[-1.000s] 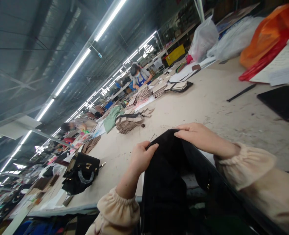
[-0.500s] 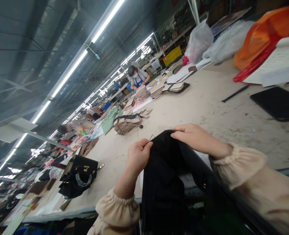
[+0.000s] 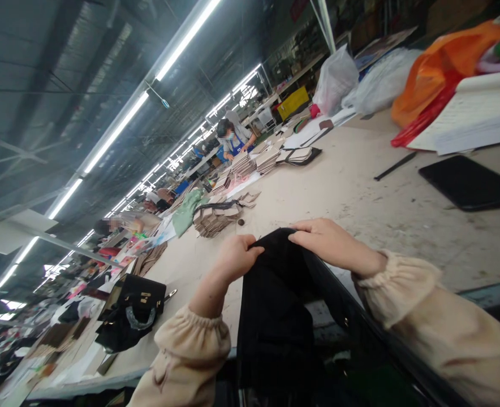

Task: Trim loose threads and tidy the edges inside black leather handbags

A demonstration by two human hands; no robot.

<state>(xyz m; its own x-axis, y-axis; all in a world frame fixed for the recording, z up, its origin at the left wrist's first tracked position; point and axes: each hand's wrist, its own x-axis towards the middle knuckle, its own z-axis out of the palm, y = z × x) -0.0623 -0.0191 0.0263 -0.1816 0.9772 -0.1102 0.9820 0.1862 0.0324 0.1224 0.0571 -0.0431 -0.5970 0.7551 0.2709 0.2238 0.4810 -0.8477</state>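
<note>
A black bag (image 3: 275, 316), soft and dark with a small gold fitting on its right side, hangs over the near table edge. My left hand (image 3: 238, 257) is closed at the upper left corner of the bag, fingertips pressed to its edge. On the top edge, to the right, my right hand (image 3: 324, 240) pinches the bag between thumb and fingers. The bag's lower part runs into shadow, so its full shape is hidden. Whether a small tool is also in my left hand does not show.
A finished-looking black handbag (image 3: 142, 302) lies at the left. Ahead are stacks of cut pieces (image 3: 216, 217) and a green cloth (image 3: 187, 212). At right lie a black tablet-like slab (image 3: 466, 182), a dark thin strip (image 3: 396, 165) and an orange bag (image 3: 436, 79). A co-worker (image 3: 233, 138) stands farther back.
My left hand has turned and its fingertips lie closer along the bag's edge. A thin, needle-like point seen above it earlier no longer shows. My right hand keeps its pinch.
</note>
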